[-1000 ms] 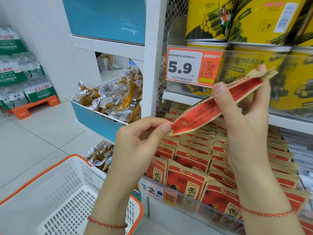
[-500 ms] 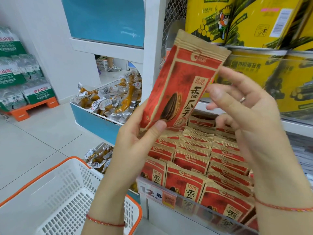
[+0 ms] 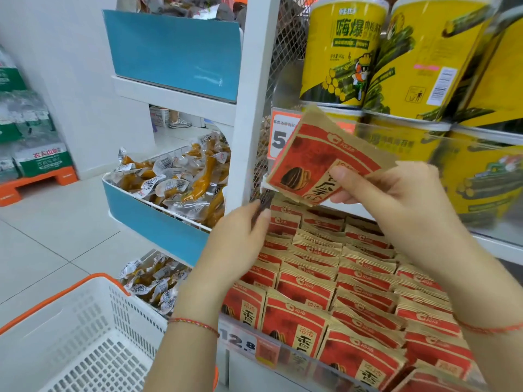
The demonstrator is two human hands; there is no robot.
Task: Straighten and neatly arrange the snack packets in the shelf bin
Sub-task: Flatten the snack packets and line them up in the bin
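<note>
The left hand has let go and now reaches, fingers loose, to the far left rows of packets in the shelf bin. Only the right hand pinches the red-and-tan paper snack packet, now tilted above them.

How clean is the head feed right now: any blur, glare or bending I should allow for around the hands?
Head view: the left hand is motion-smeared at its fingertips; the right hand and the red packet it grips are slightly soft; the clear shelf guard hazes the yellow tubs behind it; the white upright leans from wide-angle distortion; lighting is even, without hard shadows.
</note>
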